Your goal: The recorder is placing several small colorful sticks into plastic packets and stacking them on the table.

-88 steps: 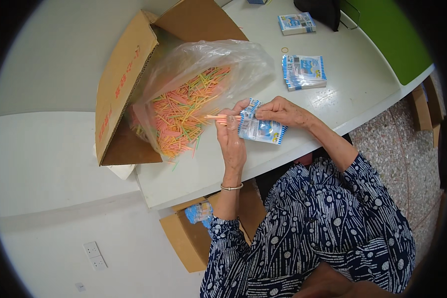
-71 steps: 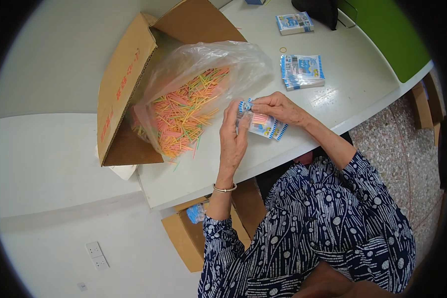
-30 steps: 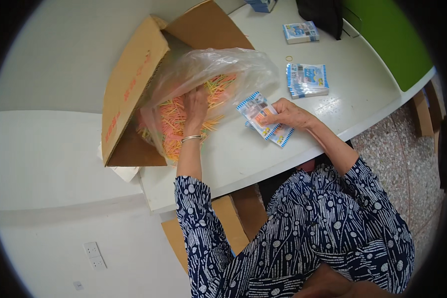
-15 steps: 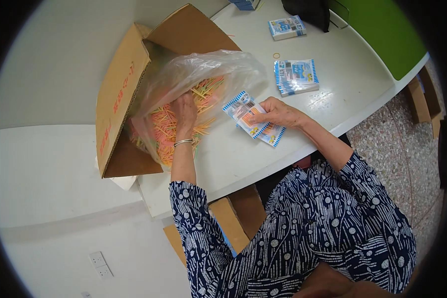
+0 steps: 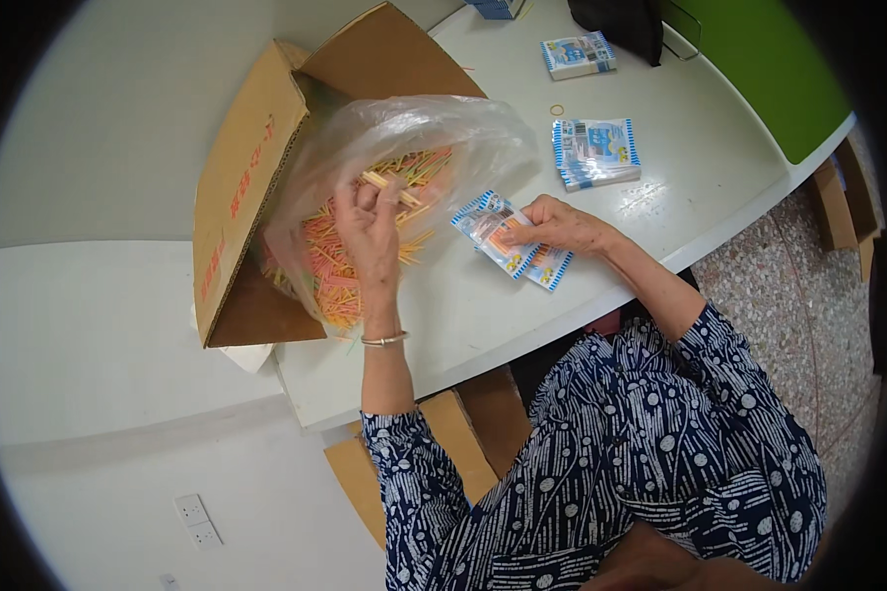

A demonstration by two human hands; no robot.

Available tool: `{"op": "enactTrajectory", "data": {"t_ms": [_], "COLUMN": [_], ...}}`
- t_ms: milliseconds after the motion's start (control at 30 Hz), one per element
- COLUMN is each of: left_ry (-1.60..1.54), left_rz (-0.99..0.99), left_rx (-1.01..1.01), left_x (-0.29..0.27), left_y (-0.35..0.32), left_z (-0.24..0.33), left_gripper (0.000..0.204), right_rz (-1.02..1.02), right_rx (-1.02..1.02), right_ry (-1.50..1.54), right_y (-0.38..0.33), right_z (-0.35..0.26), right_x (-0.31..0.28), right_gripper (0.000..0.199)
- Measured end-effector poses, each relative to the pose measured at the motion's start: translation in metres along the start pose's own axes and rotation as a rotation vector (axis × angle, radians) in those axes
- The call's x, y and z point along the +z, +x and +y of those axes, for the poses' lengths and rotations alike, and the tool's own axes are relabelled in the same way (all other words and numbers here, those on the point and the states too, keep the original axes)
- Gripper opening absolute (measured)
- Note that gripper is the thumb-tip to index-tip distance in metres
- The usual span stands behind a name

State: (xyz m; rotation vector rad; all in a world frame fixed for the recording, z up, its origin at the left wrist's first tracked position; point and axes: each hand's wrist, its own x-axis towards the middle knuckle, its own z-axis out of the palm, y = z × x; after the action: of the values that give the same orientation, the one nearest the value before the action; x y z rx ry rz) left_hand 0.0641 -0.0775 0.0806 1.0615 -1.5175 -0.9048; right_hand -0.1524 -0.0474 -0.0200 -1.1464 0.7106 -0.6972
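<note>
My left hand (image 5: 369, 225) is over an open clear plastic bag (image 5: 473, 123), its fingers closed on a small bunch of thin pale yellow sticks (image 5: 392, 187). Beneath it lies a heap of loose pink, yellow and green sticks (image 5: 335, 281), spread inside the bag. To the right, my right hand (image 5: 570, 229) pinches a few flat blue-and-white packets (image 5: 498, 234), fanned out just above the table. Orange shows through the packets' clear fronts. Whether they have anything inside, I cannot tell.
A cardboard box (image 5: 251, 192) lies tipped open around the bag. Farther back on the white table (image 5: 700, 148) are two stacks of similar packets (image 5: 596, 153), a rubber band (image 5: 557, 110) and a black bag (image 5: 621, 25). A green panel (image 5: 759, 79) borders the right.
My left hand has risen out of the heap, and a bunch of sticks now shows in its fingers. My right hand keeps hold of the packets, almost unmoved; the whole view shifts slightly.
</note>
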Motion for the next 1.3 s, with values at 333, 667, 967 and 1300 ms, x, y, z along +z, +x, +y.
{"op": "enactTrajectory", "data": {"t_ms": [333, 667, 967, 1300], "left_ry": [-0.003, 0.001, 0.144, 0.741], "left_rz": [0.013, -0.054, -0.024, -0.289], "left_rx": [-0.029, -0.082, -0.050, 0.210], "left_x": [0.032, 0.043, 0.039, 0.044], "left_y": [-0.033, -0.049, -0.056, -0.055], "left_z": [0.013, 0.008, -0.007, 0.001], "left_gripper": [0.022, 0.015, 0.017, 0.025], "right_rz": [-0.061, -0.095, -0.091, -0.119], "right_rx": [0.028, 0.042, 0.016, -0.008], "right_ry": [-0.037, -0.082, -0.047, 0.019], "right_y": [0.000, -0.001, -0.002, -0.005], "right_z": [-0.004, -0.002, -0.001, 0.000], "right_x": [0.005, 0.005, 0.006, 0.002], "right_gripper": [0.033, 0.031, 0.030, 0.034]}}
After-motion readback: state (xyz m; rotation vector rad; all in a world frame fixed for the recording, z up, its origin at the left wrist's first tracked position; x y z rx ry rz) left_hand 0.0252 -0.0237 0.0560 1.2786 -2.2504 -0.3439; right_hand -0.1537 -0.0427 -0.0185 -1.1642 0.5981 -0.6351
